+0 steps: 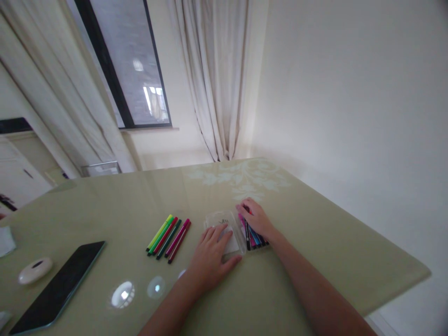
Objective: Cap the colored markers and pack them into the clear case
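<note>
My left hand (213,252) lies with fingers spread across the clear plastic lid (229,218) of an opened pen case. In the case's other half, to the right, several felt-tip pens (252,237) in black, blue and pink lie side by side. My right hand (257,219) is closed over their far ends, its fingers curled down. What its fingertips grip is hidden. Left of the case, several more felt-tip pens (168,238) in yellow-green, red, dark green and magenta lie in a slanted row, apart from both hands.
A black tablet (59,284) lies on the glossy table (336,238) at the left. Beside it are a white oval object (35,270) and a pale cloth or tissue (6,241). Lights reflect near my left forearm. A wall stands along the right, curtains (213,74) at the back.
</note>
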`<state>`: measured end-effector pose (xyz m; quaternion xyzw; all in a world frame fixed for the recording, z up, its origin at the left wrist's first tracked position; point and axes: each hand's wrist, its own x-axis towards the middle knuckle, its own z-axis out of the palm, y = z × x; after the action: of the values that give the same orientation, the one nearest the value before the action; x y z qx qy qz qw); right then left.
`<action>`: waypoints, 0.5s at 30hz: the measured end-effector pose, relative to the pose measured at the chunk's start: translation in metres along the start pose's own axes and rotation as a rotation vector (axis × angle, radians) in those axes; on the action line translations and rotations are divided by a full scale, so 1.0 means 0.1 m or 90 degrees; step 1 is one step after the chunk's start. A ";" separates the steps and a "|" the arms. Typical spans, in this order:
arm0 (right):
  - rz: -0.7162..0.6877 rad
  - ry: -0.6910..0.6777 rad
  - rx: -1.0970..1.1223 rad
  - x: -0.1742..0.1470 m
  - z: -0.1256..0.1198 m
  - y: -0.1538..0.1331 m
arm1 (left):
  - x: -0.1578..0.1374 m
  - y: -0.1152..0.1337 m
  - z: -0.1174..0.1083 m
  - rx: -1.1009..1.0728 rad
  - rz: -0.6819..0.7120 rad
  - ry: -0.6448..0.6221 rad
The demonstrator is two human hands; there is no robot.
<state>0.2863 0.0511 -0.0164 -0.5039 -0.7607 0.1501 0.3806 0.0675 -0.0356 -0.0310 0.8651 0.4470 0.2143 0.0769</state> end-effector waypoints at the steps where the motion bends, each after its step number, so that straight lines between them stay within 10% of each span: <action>1: 0.006 0.001 0.009 0.00 -0.01 -0.01 | 0.00 -0.01 0.00 -0.001 -0.003 0.002; 15: -0.026 -0.055 -0.323 0.00 0.08 -0.12 | 0.01 -0.01 0.01 -0.002 -0.005 -0.003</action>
<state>0.2728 0.0473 -0.0143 -0.5611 -0.7995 -0.0315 0.2120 0.0674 -0.0341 -0.0320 0.8637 0.4500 0.2126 0.0801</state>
